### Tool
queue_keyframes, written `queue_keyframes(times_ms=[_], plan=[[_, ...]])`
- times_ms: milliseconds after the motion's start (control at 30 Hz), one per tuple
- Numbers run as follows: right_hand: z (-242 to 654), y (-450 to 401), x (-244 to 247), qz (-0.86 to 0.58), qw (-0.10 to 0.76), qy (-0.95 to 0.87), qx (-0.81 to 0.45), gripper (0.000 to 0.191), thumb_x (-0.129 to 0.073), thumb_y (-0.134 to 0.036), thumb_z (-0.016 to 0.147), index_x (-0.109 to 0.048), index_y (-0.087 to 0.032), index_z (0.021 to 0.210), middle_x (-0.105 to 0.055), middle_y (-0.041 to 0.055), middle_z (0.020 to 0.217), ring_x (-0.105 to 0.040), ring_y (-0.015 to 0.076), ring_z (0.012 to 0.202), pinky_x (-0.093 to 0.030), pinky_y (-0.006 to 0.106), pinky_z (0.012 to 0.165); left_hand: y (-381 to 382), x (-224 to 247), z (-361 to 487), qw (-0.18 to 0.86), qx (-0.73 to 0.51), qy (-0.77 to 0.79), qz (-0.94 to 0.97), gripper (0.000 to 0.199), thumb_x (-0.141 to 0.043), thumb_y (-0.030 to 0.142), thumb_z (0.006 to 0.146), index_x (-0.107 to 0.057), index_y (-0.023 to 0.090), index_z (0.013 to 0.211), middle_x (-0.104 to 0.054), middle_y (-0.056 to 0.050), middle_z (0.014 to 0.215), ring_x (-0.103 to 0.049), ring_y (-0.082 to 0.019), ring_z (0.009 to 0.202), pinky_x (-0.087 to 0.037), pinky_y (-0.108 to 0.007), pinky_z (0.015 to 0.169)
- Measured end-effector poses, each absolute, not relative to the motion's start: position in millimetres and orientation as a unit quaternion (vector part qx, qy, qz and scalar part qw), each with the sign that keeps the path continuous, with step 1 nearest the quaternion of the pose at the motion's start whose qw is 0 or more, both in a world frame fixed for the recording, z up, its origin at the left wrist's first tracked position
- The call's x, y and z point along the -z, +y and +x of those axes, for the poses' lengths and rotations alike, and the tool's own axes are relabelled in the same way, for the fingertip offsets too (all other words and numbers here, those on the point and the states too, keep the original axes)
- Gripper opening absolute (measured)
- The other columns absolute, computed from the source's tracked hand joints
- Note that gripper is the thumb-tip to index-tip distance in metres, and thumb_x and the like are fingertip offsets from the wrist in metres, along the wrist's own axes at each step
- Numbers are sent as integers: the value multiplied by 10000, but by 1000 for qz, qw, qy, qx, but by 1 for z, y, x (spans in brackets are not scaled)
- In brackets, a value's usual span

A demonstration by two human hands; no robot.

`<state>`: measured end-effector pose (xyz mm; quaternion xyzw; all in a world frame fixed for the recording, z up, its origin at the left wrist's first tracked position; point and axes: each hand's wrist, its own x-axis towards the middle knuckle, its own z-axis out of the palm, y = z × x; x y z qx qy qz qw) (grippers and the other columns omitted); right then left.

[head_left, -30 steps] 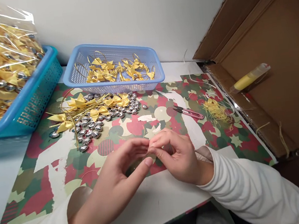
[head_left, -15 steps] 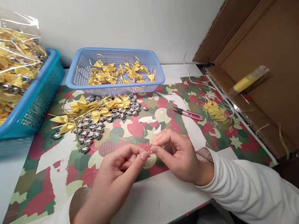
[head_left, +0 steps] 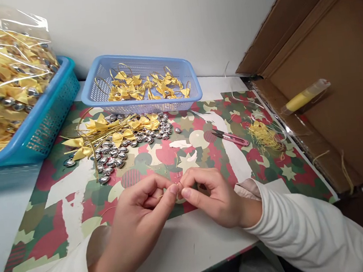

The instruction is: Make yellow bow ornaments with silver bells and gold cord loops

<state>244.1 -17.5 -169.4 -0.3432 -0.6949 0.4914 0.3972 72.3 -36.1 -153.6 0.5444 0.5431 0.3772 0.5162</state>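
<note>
Over at far left, the teal basket [head_left: 53, 108]: pierced plastic walls, smooth blue rim, and they seem to be what props up the tall see-through bag [head_left: 10, 80], all crinkle and glare, packed with yellow ribbon and silver.
Yellow bows [head_left: 123, 137]: glossy ribbon, pointed tails, lying on thin gold stems [head_left: 120, 129]; heaped together, probably so one reach covers the lot.
Silver beads [head_left: 119, 163]: mirror-bright, oval, grooved, spilling out beside and below those bows.
Left hand [head_left: 144, 213]: thumb and forefinger pressed together, pinching something very slender, other fingers curled under.
Blue basket [head_left: 152, 101]: mesh sides, against the wall beyond the hands, holding looped gold stems with bows; apart from the loose heap, perhaps to avoid mixing.
Fine strand [head_left: 161, 195]: here's the small stuff, thread-thin, by the left fingers and up at both sets of fingertips, above the desk's torn patterned paper [head_left: 198, 138]; fingertip hold suits anything that thin.
Right hand [head_left: 215, 197]: grip drawn to a point, thumb and forefinger apparently pinching the strand too, almost meeting the left.
Snips [head_left: 232, 138]: pink handle, dark blades, just beyond the right hand, handy by the look.
Thread tangle [head_left: 264, 135]: frizzy, yellow, matted.
Tube [head_left: 307, 97]: translucent, yellow inside, jutting from brown cardboard [head_left: 331, 51].
</note>
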Motion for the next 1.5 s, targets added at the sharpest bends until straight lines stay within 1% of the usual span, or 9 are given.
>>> queue_keyframes(times_ms=[167,300,467,767,933,1267,1500], plan=[[244,-17,170,-339,397,-693,-498,206,-511,-232,899,-510,-196,697,-619,20,695,-567,132,668,-478,275,661,-36,154,73,514,-374,545,546,343,-605,434,852,-586,164,641,-360,59,515,-272,-56,445,-207,-157,392],[243,-17,172,-345,421,-697,-467,181,-549,-178,848,-498,-198,676,-608,7,670,-562,120,641,-465,259,635,-36,153,73,515,-371,545,548,351,-598,430,853,-571,165,624,-319,67,508,-244,-55,442,-185,-160,390],[242,-18,173,-354,425,-703,-448,185,-568,-151,813,-488,-195,652,-601,5,645,-558,118,625,-456,258,614,-37,152,73,523,-370,539,547,349,-590,419,854,-565,166,615,-311,69,502,-237,-54,437,-178,-162,386],[242,-18,173,-357,422,-705,-444,189,-563,-165,815,-479,-199,650,-596,1,641,-546,115,617,-457,258,610,-35,153,74,520,-363,548,545,360,-593,429,852,-562,162,612,-331,63,511,-258,-56,446,-198,-160,396],[243,-18,173,-359,415,-710,-442,195,-556,-169,821,-471,-204,648,-597,1,642,-545,118,619,-461,259,610,-35,153,73,523,-363,547,543,375,-592,447,845,-559,161,606,-321,66,500,-246,-56,441,-189,-162,392],[242,-18,172,-357,415,-711,-441,199,-560,-165,819,-476,-202,643,-599,0,632,-538,116,616,-457,262,611,-34,151,74,515,-362,553,547,366,-597,432,838,-548,164,593,-310,68,495,-242,-56,437,-190,-166,389],[243,-18,172,-360,409,-713,-441,205,-556,-184,828,-480,-203,639,-610,-2,630,-533,114,612,-458,263,611,-34,154,74,512,-359,564,539,367,-600,446,835,-550,165,605,-339,59,505,-270,-61,447,-205,-167,397]])
